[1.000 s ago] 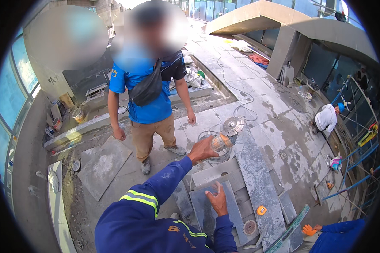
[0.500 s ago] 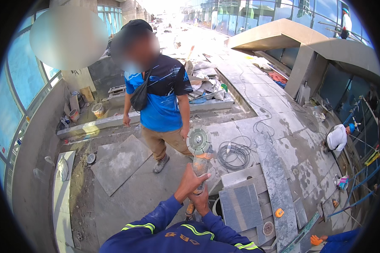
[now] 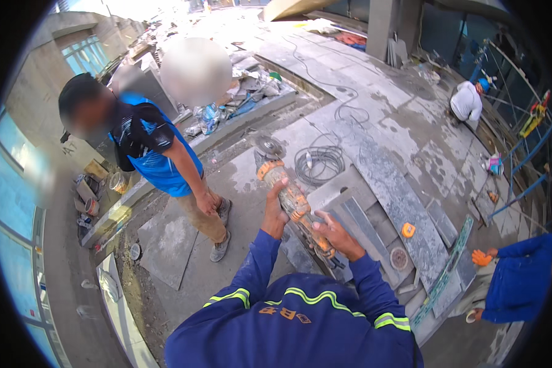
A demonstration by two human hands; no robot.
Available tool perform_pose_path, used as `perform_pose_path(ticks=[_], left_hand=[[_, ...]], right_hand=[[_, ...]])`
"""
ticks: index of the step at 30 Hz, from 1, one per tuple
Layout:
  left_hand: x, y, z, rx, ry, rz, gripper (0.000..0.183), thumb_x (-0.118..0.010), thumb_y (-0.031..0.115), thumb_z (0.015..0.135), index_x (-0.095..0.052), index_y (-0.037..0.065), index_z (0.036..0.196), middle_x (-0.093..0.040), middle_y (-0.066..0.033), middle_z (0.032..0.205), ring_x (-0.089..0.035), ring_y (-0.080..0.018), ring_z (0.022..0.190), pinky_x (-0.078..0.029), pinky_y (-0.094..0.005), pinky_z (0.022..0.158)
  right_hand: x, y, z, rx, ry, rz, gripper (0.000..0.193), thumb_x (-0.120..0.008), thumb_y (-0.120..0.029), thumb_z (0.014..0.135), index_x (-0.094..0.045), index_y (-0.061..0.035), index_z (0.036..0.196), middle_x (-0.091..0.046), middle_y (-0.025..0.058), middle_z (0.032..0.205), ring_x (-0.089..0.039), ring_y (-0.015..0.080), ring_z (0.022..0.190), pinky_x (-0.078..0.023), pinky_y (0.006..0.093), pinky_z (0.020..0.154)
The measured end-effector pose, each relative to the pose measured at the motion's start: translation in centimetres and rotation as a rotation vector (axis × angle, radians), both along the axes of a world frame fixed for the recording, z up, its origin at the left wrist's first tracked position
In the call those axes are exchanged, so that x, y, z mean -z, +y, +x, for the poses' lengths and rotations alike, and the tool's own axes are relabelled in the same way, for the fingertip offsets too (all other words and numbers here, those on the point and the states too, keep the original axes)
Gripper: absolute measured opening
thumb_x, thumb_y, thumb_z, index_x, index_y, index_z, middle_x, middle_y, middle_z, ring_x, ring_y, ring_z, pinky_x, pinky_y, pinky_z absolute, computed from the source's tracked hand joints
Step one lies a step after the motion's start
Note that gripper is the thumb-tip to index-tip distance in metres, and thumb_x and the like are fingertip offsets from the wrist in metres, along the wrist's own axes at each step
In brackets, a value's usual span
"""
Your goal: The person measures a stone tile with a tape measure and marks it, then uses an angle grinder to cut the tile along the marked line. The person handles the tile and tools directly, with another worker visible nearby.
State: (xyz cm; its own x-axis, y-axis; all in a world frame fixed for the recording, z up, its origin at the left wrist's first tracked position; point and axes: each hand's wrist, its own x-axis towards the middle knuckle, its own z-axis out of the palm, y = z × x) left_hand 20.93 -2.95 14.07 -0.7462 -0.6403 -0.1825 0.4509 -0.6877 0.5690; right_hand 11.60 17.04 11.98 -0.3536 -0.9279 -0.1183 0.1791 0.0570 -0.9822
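Note:
I hold a dusty orange and grey angle grinder [image 3: 294,202] in front of my chest, its cutting disc [image 3: 268,146] at the far end, tilted up and to the left. My left hand [image 3: 275,210] is closed around the body just behind the head, thumb on top. Farther back, my right hand [image 3: 339,237] grips the rear part near the cord end, its thumb lying along the casing. Beneath and beside the tool lie grey stone slabs [image 3: 365,230], partly covered by my arms.
A person in a blue and black shirt [image 3: 159,153] stands close on the left. Beyond the grinder lies a coiled grey cable [image 3: 320,164]. An orange tape measure [image 3: 408,230] rests on a long slab [image 3: 386,184]. At right, another person wears an orange glove [image 3: 481,257] beside a long greenish strip [image 3: 441,276].
The grinder has swung from nearly upright to leaning left, its disc now seen more edge-on. My right hand has shifted rightward along it. The nearby person now appears farther left, turned sideways.

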Motion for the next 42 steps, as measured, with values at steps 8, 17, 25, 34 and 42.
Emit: perform_pose_path(ticks=[8,17,25,34,42], left_hand=[[4.7,-2.4,4.6,-0.076,-0.213,0.123,0.047,-0.078,0.031,0.087,-0.056,0.005,0.118,-0.064,-0.0175,0.099,-0.067,-0.0329,0.091,-0.06,-0.0498,0.08],[7.4,0.7,4.6,-0.035,-0.304,0.174,0.046,-0.077,0.028,0.087,-0.054,0.002,0.118,-0.066,-0.0181,0.102,-0.068,-0.0323,0.092,-0.059,-0.0487,0.081],[6.0,4.3,6.5,-0.103,-0.44,0.103,0.046,-0.077,0.023,0.086,-0.053,0.003,0.12,-0.066,-0.0176,0.1,-0.069,-0.0321,0.087,-0.061,-0.0464,0.077],[4.5,0.4,13.3,-0.259,-0.447,0.112,0.045,-0.077,0.028,0.087,-0.056,0.003,0.118,-0.067,-0.018,0.102,-0.069,-0.0326,0.09,-0.061,-0.047,0.078],[7.5,0.4,14.8,-0.28,-0.426,0.105,0.05,-0.078,0.028,0.086,-0.053,0.004,0.122,-0.066,-0.0188,0.101,-0.068,-0.0331,0.091,-0.06,-0.0485,0.077]], right_hand=[[-25.0,35.3,-0.9,-0.023,0.727,0.094,0.063,-0.084,-0.039,0.083,-0.069,0.0056,0.125,-0.073,0.02,0.099,-0.071,0.0337,0.097,-0.054,0.0426,0.086],[-7.6,25.0,1.5,0.189,0.003,0.32,0.052,-0.07,-0.032,0.097,-0.062,0.003,0.134,-0.072,0.0107,0.11,-0.067,0.0187,0.11,-0.051,0.0347,0.097],[9.0,13.1,-0.3,0.193,0.893,0.544,0.031,-0.067,-0.025,0.096,-0.066,0.0003,0.114,-0.068,0.0219,0.106,-0.064,0.0415,0.103,-0.051,0.0501,0.087],[12.0,15.3,0.8,0.042,0.814,0.561,0.033,-0.065,-0.025,0.097,-0.064,0.0001,0.117,-0.069,0.0241,0.109,-0.065,0.0442,0.104,-0.052,0.0531,0.087],[10.7,12.6,-1.6,0.216,0.857,0.818,0.046,-0.06,-0.026,0.096,-0.057,0.0058,0.129,-0.073,0.0299,0.097,-0.07,0.0501,0.093,-0.055,0.0565,0.082]])
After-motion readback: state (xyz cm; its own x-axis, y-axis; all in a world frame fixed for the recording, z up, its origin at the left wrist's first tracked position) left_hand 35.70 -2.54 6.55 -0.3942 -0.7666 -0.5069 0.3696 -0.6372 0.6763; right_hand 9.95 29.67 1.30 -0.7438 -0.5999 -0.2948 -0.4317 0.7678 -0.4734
